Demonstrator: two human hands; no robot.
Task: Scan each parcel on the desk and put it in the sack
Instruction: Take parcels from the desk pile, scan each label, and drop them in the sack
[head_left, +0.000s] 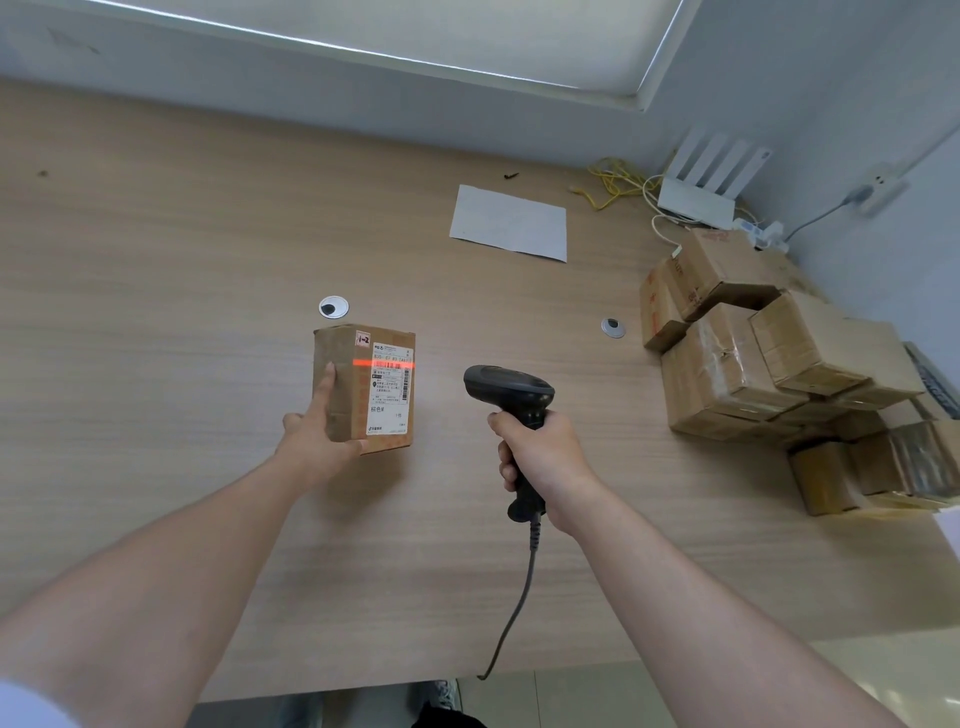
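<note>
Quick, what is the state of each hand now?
Left hand: holding the parcel.
Right hand: fingers closed round the scanner handle.

A white paper sheet (509, 223) lies on the bench (156, 249); right of it, a white router (701, 182) and yellow cable (610, 184).

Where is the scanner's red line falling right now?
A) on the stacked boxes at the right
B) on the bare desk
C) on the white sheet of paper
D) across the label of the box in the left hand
D: the red line crosses the label on the parcel that the left hand holds, while the right hand grips the scanner.
</note>
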